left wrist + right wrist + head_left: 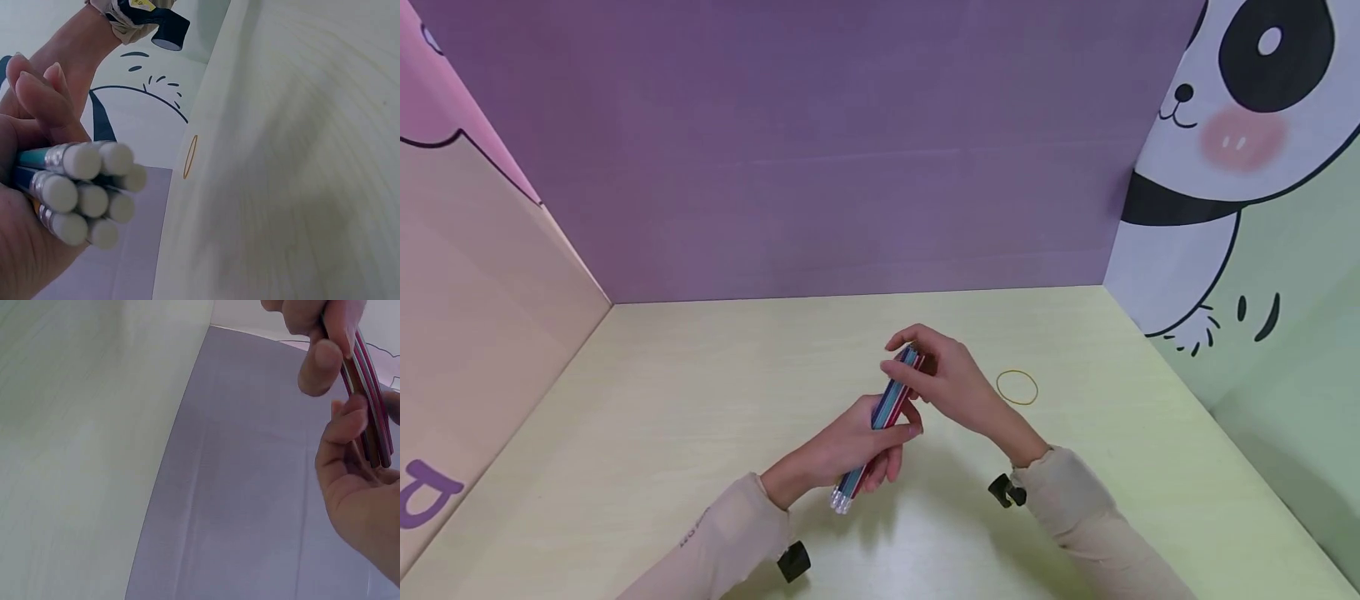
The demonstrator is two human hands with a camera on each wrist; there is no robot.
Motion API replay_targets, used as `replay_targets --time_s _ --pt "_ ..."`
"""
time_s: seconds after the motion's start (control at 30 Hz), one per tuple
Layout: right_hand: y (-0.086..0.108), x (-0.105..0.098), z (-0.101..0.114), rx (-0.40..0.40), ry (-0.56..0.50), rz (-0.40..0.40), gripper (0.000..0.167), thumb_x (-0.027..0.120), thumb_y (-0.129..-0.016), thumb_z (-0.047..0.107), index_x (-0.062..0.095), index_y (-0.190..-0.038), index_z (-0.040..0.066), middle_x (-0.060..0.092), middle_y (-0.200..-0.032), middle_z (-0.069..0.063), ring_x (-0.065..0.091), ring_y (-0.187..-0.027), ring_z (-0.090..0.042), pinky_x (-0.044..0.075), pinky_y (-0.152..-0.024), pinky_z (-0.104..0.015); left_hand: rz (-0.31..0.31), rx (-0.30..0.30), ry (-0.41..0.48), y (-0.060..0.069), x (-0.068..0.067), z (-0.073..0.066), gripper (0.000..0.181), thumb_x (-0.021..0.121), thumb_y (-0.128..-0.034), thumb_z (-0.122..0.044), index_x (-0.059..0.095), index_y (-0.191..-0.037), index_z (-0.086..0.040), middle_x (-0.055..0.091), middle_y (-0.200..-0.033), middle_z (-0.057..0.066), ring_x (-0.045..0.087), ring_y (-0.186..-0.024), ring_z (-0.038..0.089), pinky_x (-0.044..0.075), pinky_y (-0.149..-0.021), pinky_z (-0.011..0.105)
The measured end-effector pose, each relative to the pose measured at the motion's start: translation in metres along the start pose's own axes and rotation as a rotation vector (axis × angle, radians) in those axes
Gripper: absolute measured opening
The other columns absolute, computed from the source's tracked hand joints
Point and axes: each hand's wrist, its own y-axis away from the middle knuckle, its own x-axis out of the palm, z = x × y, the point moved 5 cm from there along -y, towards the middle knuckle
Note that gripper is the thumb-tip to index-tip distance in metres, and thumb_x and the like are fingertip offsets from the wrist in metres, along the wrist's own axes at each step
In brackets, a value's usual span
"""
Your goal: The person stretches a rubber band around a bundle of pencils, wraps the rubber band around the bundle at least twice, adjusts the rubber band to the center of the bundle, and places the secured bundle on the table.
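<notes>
Pencil bundle (891, 404): located between the two hands, held above the surface (700, 400). Long axis: slanted, white eraser ends (842, 502) toward the person and to the left, opposite ends away and to the right. Left hand (868, 442): fingers and thumb wrapped round the near half. Right hand (947, 379): thumb and fingers curled about the far end. Governing relation: the yellow loop (1017, 404) lies flat on the surface, right of the bundle and apart from it; the right hand is nearer.
</notes>
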Motion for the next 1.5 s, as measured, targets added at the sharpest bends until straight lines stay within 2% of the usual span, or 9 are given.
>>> replay_targets --time_s 0.1,0.27,0.47,0.57,0.77,0.9,1.13,1.3,1.5 --pt "0.000 -0.002 0.002 -0.031 0.036 0.005 0.026 0.066 -0.097 0.028 0.062 -0.122 0.022 0.068 -0.099 0.005 0.063 -0.079 -0.014 0.054 -0.071 -0.032 0.021 -0.007 0.014 0.000 0.002 0.001 0.032 0.056 -0.1030 -0.025 0.049 -0.114 0.004 0.061 -0.060 0.008 0.052 -0.037 0.013 0.045 -0.037 0.025" --pt "0.001 0.007 0.005 -0.109 0.102 0.104 0.038 0.057 -0.103 0.029 0.056 -0.139 0.020 0.065 -0.126 0.004 0.064 -0.107 -0.011 0.052 -0.091 -0.036 0.067 0.001 -0.005 0.002 0.002 0.004 0.026 0.055 -0.1033 -0.022 0.051 -0.114 0.002 0.063 -0.062 0.010 0.055 -0.039 0.016 0.049 -0.040 0.026" --pt "0.002 0.013 0.004 -0.162 0.057 0.162 0.062 0.052 -0.105 0.019 0.020 -0.159 0.023 0.062 -0.136 -0.001 0.062 -0.122 -0.019 0.047 -0.102 -0.042 0.073 0.004 -0.032 0.002 0.000 0.005 0.030 0.056 -0.1030 -0.022 0.052 -0.116 0.005 0.064 -0.062 0.011 0.059 -0.041 0.019 0.052 -0.041 0.028" --pt "0.002 0.012 0.003 -0.144 0.034 0.178 0.065 0.052 -0.105 0.020 0.017 -0.159 0.029 0.062 -0.136 0.002 0.062 -0.121 -0.020 0.048 -0.100 -0.041 0.076 0.001 -0.038 0.002 0.000 0.006 0.030 0.056 -0.1031 -0.021 0.051 -0.117 0.005 0.064 -0.062 0.011 0.059 -0.041 0.019 0.052 -0.042 0.028" --pt "0.001 0.002 0.001 -0.073 0.030 0.176 0.070 0.061 -0.101 0.026 0.019 -0.156 0.038 0.057 -0.140 0.006 0.057 -0.125 -0.018 0.049 -0.097 -0.038 0.061 0.001 0.011 0.000 -0.005 0.005 0.029 0.054 -0.1035 -0.018 0.051 -0.122 0.003 0.066 -0.067 0.014 0.063 -0.045 0.021 0.055 -0.046 0.030" --pt "0.001 -0.016 -0.002 -0.017 0.072 0.164 0.066 0.061 -0.101 0.031 0.024 -0.156 0.032 0.051 -0.144 -0.001 0.051 -0.132 -0.022 0.045 -0.106 -0.045 0.024 -0.012 0.115 -0.001 -0.012 0.003 0.028 0.053 -0.1037 -0.017 0.049 -0.127 -0.002 0.072 -0.082 0.019 0.069 -0.053 0.027 0.057 -0.048 0.034" --pt "0.002 -0.062 -0.025 0.140 0.293 0.133 0.064 0.058 -0.100 0.043 0.034 -0.153 0.018 0.045 -0.150 -0.006 0.044 -0.136 -0.030 0.040 -0.109 -0.053 -0.033 -0.022 0.193 0.001 -0.024 0.000 0.031 0.054 -0.1038 -0.018 0.045 -0.130 -0.005 0.072 -0.098 0.023 0.072 -0.062 0.032 0.058 -0.048 0.036" --pt "0.008 -0.087 -0.047 0.231 0.441 0.192 0.058 0.057 -0.102 0.034 0.039 -0.148 0.003 0.043 -0.151 -0.017 0.041 -0.137 -0.039 0.035 -0.111 -0.055 -0.036 -0.015 0.205 0.001 -0.027 -0.001 0.028 0.050 -0.1053 -0.015 0.045 -0.131 -0.005 0.072 -0.098 0.024 0.073 -0.065 0.033 0.059 -0.052 0.039" --pt "0.018 -0.101 -0.073 0.374 0.542 0.308 0.053 0.058 -0.101 0.027 0.043 -0.144 0.001 0.047 -0.143 -0.028 0.044 -0.133 -0.044 0.039 -0.107 -0.056 -0.020 -0.002 0.220 0.001 -0.026 0.001 0.029 0.049 -0.1054 -0.014 0.045 -0.133 -0.005 0.072 -0.099 0.024 0.073 -0.067 0.035 0.060 -0.053 0.041"
